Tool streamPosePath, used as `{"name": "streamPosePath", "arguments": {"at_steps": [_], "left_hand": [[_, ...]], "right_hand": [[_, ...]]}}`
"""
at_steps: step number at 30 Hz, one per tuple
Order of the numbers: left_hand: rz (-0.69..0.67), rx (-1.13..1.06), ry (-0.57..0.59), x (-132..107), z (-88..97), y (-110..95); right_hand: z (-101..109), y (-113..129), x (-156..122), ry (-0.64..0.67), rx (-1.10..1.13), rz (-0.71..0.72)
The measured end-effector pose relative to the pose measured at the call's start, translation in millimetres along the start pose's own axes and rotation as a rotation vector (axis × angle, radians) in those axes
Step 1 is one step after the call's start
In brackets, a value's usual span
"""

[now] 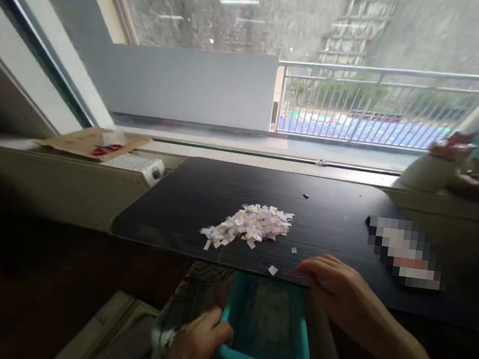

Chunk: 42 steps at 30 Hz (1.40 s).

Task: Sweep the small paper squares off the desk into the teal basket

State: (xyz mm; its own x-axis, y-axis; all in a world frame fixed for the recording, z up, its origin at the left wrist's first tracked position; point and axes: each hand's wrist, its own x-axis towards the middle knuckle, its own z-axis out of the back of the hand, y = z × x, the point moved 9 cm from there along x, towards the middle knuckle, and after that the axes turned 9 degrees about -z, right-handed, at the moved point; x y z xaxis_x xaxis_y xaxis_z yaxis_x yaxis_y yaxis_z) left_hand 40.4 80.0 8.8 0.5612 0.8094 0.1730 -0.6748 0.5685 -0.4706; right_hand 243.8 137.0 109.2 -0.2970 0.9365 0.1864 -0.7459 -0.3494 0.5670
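A pile of small white and pale purple paper scraps [251, 225] lies on the black table [330, 220]. A few loose scraps [272, 270] sit near the table's front edge. My left hand [195, 346] grips the near left rim of a teal rectangular basket [267, 328] held just below the table's front edge. My right hand [335, 284] rests on the front edge above the basket, fingers curled and pointing left toward the loose scraps, palm down; nothing shows in it.
A blurred-out flat object [405, 255] lies at the table's right. A brown cardboard piece [93, 143] and a white radiator [136, 164] are at the left by the window. A white pot [430, 171] stands on the sill at right. Dark floor lies to the left.
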Motion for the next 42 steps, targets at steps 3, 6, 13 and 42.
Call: {"name": "streamPosePath", "arguments": {"at_steps": [3,6,13,42], "left_hand": [[-0.026,0.016,-0.01,3.8,-1.8,-1.6],[-0.06,0.024,-0.035,3.5,1.0,-2.7],[-0.032,0.005,-0.112,-3.6,19.8,0.7],[0.069,-0.027,-0.094,-14.9,20.9,18.0]], "right_hand": [[-2.6,-2.0,17.1,-0.061,0.006,-0.03],[-9.8,0.1,21.1,-0.015,0.013,-0.033],[-10.3,10.1,-9.2,0.098,0.045,-0.026],[-42.0,14.0,58.6,-0.086,0.094,-0.088]]}}
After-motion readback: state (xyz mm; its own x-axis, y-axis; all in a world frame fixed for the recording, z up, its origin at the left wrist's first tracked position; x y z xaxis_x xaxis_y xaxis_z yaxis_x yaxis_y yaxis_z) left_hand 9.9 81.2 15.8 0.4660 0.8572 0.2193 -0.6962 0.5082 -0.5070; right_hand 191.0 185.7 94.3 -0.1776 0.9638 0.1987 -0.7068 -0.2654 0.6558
